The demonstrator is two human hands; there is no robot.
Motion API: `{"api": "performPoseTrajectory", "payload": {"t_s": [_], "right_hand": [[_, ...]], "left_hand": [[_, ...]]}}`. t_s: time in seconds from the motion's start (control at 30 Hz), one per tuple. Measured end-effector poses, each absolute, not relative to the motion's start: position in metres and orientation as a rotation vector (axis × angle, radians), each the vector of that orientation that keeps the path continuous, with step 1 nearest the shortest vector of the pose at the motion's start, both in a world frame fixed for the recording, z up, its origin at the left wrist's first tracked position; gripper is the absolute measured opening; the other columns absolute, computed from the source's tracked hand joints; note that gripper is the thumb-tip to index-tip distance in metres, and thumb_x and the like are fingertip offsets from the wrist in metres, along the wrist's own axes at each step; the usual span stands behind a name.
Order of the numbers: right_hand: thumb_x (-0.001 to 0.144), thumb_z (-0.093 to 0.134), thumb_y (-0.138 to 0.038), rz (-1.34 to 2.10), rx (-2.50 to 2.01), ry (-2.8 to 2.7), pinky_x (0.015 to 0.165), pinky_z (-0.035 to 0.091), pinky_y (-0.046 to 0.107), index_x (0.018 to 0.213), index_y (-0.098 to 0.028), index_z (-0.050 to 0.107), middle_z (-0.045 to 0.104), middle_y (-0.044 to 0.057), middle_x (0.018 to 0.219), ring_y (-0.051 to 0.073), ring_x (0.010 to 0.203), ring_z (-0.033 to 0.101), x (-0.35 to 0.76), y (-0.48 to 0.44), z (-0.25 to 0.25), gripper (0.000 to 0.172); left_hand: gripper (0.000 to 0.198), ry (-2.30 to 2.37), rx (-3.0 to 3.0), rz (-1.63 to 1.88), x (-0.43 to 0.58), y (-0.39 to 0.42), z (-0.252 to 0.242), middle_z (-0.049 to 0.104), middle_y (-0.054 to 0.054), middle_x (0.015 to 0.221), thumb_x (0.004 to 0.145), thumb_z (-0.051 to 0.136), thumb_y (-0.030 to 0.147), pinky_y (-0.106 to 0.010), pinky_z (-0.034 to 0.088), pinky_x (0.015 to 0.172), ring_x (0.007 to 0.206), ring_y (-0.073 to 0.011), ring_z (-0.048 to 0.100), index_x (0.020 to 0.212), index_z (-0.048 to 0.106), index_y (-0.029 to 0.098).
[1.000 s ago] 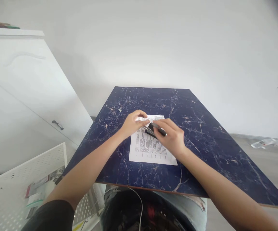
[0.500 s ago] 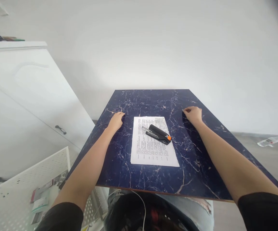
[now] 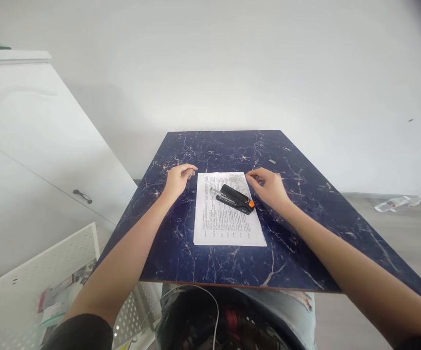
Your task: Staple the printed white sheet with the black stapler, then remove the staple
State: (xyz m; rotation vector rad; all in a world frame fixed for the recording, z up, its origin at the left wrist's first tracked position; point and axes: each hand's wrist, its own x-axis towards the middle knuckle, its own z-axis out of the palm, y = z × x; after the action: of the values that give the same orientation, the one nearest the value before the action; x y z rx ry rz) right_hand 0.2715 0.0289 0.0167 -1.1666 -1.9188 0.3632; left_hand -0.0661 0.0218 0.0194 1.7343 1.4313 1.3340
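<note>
A black stapler (image 3: 234, 199) with an orange end lies slantwise on printed sheets of paper (image 3: 218, 228). Its top arm is raised and a pale metal part sticks out at the left. My left hand (image 3: 178, 181) is just left of the paper's far left corner, fingers loosely bent and apart, with nothing visible in them. At the far right corner is my right hand (image 3: 269, 184), thumb and forefinger slightly apart by the paper's edge; whether they touch it I cannot tell. A small grey strip, apparently staples (image 3: 272, 161), lies beyond my right hand.
The dark blue marbled table (image 3: 225, 267) stands against a white wall. A white cabinet (image 3: 31, 121) is at the left, with a white perforated cart (image 3: 9, 301) holding packets in front of it. Clear plastic packaging (image 3: 396, 203) lies on the floor at right.
My right hand has moved left to the paper's corner, leaving the small grey strip on the table. My left hand has shifted slightly toward the paper. The view has tilted a little.
</note>
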Motion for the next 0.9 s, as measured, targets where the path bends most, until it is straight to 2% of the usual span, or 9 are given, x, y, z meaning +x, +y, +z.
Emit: {"api": "performPoseTrajectory", "payload": {"t_s": [0.07,0.17,0.27,0.43,0.57,0.7,0.9], "right_hand": [[0.094,0.062,-0.043,0.465,-1.088,-1.950,0.078,0.058,0.041,0.111,-0.023,0.074,0.076,0.009,0.105,0.024,0.091,0.070,0.253,0.008,0.025,0.029],[0.087,0.074,-0.047,0.501,-1.028,-2.087,0.080,0.059,0.042,0.126,-0.024,0.068,0.074,0.010,0.116,0.027,0.099,0.070,0.239,-0.005,0.025,0.046],[0.087,0.075,-0.043,0.469,-0.976,-2.189,0.088,0.057,0.044,0.124,-0.025,0.067,0.073,0.009,0.119,0.027,0.105,0.069,0.237,-0.005,0.014,0.043],[0.091,0.070,-0.040,0.518,-0.933,-2.246,0.085,0.055,0.039,0.121,-0.024,0.067,0.074,0.008,0.114,0.023,0.096,0.070,0.240,0.000,0.005,0.034],[0.092,0.069,-0.038,0.572,-0.899,-2.276,0.083,0.054,0.037,0.124,-0.024,0.067,0.075,0.007,0.113,0.022,0.094,0.070,0.243,0.001,0.007,0.035],[0.094,0.066,-0.038,0.585,-0.883,-2.319,0.081,0.053,0.037,0.127,-0.024,0.067,0.075,0.008,0.111,0.023,0.093,0.069,0.245,0.003,0.007,0.036],[0.095,0.065,-0.035,0.582,-0.844,-2.342,0.085,0.052,0.039,0.129,-0.024,0.066,0.074,0.008,0.114,0.024,0.098,0.069,0.246,0.005,0.007,0.036]], "left_hand": [[0.025,1.303,1.493,1.340,-0.054,0.016,0.017,0.076,-0.009,0.097,0.095,0.065,0.038,-0.042,0.062,0.085,0.084,-0.0229,0.076,0.100,0.077,0.017],[0.031,1.194,1.335,1.276,-0.041,0.009,0.014,0.078,-0.011,0.098,0.086,0.078,0.040,-0.047,0.062,0.093,0.087,-0.0241,0.077,0.104,0.078,0.015],[0.036,1.182,1.429,1.224,-0.033,0.004,0.014,0.079,-0.011,0.098,0.081,0.084,0.035,-0.052,0.059,0.100,0.093,-0.0263,0.077,0.111,0.078,0.017],[0.032,1.240,1.825,1.120,-0.025,-0.002,0.016,0.080,-0.009,0.106,0.087,0.078,0.021,-0.051,0.052,0.107,0.106,-0.0280,0.076,0.119,0.073,0.024],[0.029,1.217,2.106,0.878,-0.018,-0.006,0.016,0.079,-0.011,0.116,0.097,0.065,0.019,-0.048,0.055,0.102,0.110,-0.0292,0.075,0.125,0.064,0.026],[0.030,1.241,2.299,0.718,-0.013,-0.005,0.014,0.076,-0.013,0.123,0.101,0.056,0.017,-0.042,0.058,0.095,0.112,-0.0274,0.074,0.130,0.057,0.023],[0.031,1.228,2.363,0.597,-0.009,-0.003,0.013,0.078,-0.012,0.117,0.101,0.056,0.018,-0.037,0.059,0.089,0.105,-0.0256,0.076,0.132,0.057,0.022]]}}
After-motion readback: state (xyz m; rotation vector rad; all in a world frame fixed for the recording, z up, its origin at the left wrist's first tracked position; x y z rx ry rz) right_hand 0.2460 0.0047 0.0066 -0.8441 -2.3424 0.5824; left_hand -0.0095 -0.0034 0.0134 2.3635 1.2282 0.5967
